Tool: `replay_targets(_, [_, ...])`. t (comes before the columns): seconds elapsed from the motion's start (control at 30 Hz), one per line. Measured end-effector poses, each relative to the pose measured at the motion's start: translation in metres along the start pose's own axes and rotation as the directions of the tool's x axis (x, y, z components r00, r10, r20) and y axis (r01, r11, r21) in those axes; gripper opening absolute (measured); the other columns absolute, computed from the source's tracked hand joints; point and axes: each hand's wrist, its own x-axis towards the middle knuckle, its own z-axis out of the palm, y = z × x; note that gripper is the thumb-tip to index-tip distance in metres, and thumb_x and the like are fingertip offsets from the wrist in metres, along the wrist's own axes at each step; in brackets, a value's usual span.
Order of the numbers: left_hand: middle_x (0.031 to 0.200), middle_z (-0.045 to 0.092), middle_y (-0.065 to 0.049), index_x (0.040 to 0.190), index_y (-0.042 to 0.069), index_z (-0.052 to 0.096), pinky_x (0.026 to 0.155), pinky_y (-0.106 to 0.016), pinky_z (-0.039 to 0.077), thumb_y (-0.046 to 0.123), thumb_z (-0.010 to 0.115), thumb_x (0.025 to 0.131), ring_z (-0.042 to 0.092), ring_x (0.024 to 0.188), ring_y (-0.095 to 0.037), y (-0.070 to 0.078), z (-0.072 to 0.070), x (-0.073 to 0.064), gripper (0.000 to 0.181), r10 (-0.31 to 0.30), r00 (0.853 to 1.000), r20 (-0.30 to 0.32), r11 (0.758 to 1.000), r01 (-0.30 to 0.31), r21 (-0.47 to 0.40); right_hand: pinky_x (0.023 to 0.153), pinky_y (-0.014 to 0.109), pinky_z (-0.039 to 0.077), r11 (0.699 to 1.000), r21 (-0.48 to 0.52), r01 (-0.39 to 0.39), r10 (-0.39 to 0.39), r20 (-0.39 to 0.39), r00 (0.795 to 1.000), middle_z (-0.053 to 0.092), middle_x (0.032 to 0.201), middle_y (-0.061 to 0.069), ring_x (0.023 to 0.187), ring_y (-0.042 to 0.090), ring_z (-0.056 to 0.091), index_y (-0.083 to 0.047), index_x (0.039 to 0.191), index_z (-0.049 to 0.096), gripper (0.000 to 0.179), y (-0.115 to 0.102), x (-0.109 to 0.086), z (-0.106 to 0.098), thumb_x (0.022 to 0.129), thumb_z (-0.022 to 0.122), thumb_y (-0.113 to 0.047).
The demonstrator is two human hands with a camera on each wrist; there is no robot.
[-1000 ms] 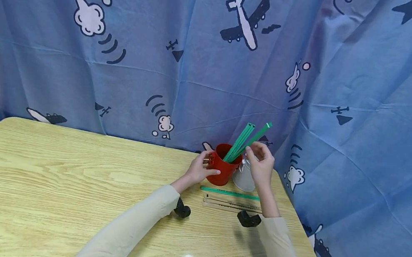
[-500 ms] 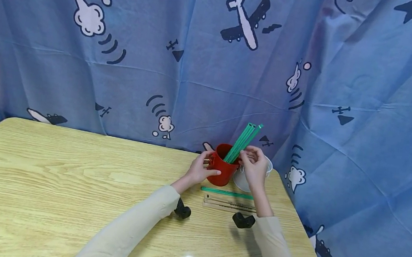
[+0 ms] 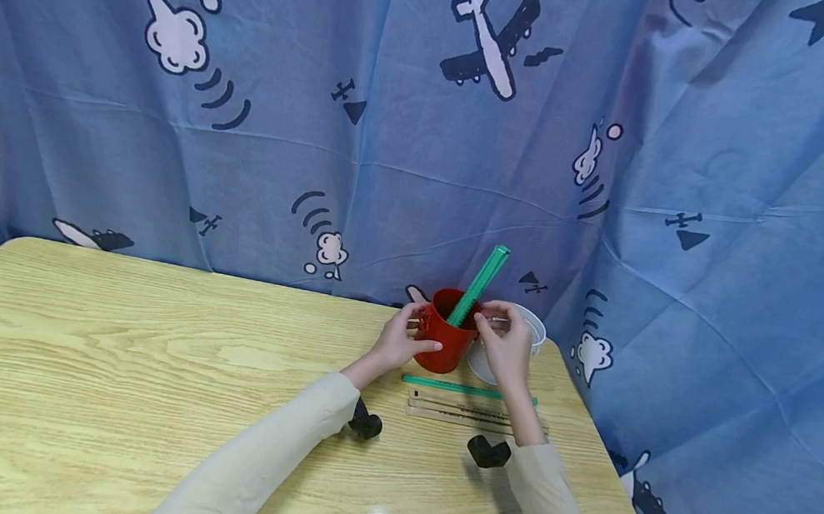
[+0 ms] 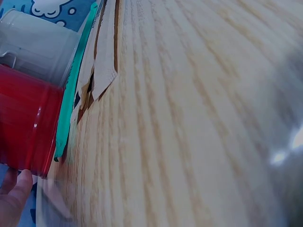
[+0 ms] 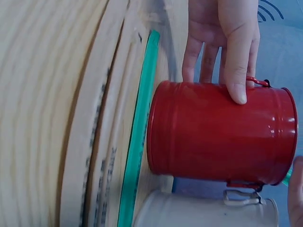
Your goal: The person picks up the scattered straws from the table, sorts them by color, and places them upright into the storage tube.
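My left hand (image 3: pixel 396 337) grips a red metal bucket (image 3: pixel 448 347) from its left side, and in the right wrist view its thumb lies on the bucket wall (image 5: pixel 208 132). A bundle of long green-wrapped sticks (image 3: pixel 482 279) leans out of the bucket toward the upper right. My right hand (image 3: pixel 510 343) is at the bucket's right rim, thumb and fingers loosely bent with a gap between them and no stick showing there. Behind that hand stands a white metal bucket (image 3: pixel 483 367), partly hidden; its side (image 4: pixel 42 45) shows in the left wrist view.
In front of the buckets one green-wrapped stick (image 3: pixel 444 384) lies on the wooden table (image 3: pixel 144 363). Several beige paper-wrapped sticks (image 3: pixel 441 411) with printing lie beside it, partly under my right forearm. A blue printed curtain (image 3: pixel 284 110) hangs close behind and at the right.
The separate green-wrapped stick has swung left and joined the bundle in the red bucket. My right hand has moved left and down to the rim. My left hand has stayed put.
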Motion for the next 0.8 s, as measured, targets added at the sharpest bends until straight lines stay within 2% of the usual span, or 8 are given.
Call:
replay_targets(0.13, [0.138,0.048,-0.021,0.142,0.004,0.039,0.101,-0.051,0.046,0.008,0.074,0.083,0.049,0.125,-0.042,-0.001,0.000,-0.001,0.069,0.015,1.000,-0.003,1.000,-0.015,-0.019,0.065,0.011,0.049,0.991,-0.090,0.096,-0.088,0.081,0.993,0.069,0.093,0.019,0.075,0.012,0.062,0.004,0.104,0.065,0.020,0.001,-0.005,-0.005,0.088,0.068,-0.009])
replay_targets(0.27, [0.137,0.048,-0.023,0.141,0.002,0.039,0.100,-0.052,0.047,0.007,0.072,0.084,0.050,0.123,-0.043,0.001,0.000,-0.003,0.066,0.031,1.000,-0.003,0.999,-0.031,-0.010,0.066,0.015,0.051,0.975,-0.147,0.167,-0.140,0.177,0.974,0.069,0.088,0.016,0.079,0.023,0.065,0.001,0.101,0.066,0.019,0.004,-0.010,-0.008,0.086,0.071,-0.008])
replay_targets(0.5, [0.135,0.045,-0.031,0.139,-0.008,0.036,0.102,-0.059,0.042,-0.002,0.068,0.084,0.046,0.123,-0.052,0.039,-0.008,-0.024,0.064,0.025,0.999,0.022,0.998,-0.024,-0.061,0.069,0.020,0.054,0.963,-0.194,0.188,-0.120,0.316,0.941,0.068,0.088,0.011,0.078,0.020,0.064,-0.005,0.099,0.066,0.018,0.008,-0.017,-0.011,0.083,0.074,-0.007])
replay_targets(0.57, [0.136,0.045,-0.031,0.140,-0.007,0.036,0.102,-0.059,0.042,-0.002,0.069,0.084,0.046,0.123,-0.051,0.036,-0.007,-0.022,0.065,0.024,1.000,0.019,0.998,-0.023,-0.061,0.069,0.021,0.054,0.956,-0.211,0.201,-0.117,0.355,0.928,0.068,0.088,0.009,0.078,0.019,0.064,-0.006,0.099,0.066,0.019,0.009,-0.018,-0.013,0.082,0.075,-0.007])
replay_targets(0.67, [0.137,0.046,-0.028,0.141,-0.003,0.037,0.102,-0.057,0.043,0.001,0.070,0.085,0.047,0.124,-0.048,0.022,-0.003,-0.014,0.066,0.019,1.000,0.008,0.999,-0.018,-0.045,0.069,0.023,0.054,0.943,-0.239,0.234,-0.114,0.428,0.897,0.068,0.087,0.007,0.078,0.018,0.064,-0.006,0.097,0.066,0.018,0.011,-0.019,-0.015,0.081,0.075,-0.006])
replay_targets(0.8, [0.137,0.048,-0.022,0.142,0.002,0.037,0.102,-0.051,0.046,0.006,0.072,0.084,0.049,0.124,-0.042,0.005,0.000,-0.005,0.067,0.014,1.000,0.001,1.000,-0.014,-0.009,0.067,0.022,0.054,0.898,-0.303,0.320,-0.115,0.540,0.834,0.068,0.085,0.002,0.076,0.014,0.062,-0.008,0.093,0.067,0.015,0.016,-0.019,-0.018,0.080,0.074,-0.004])
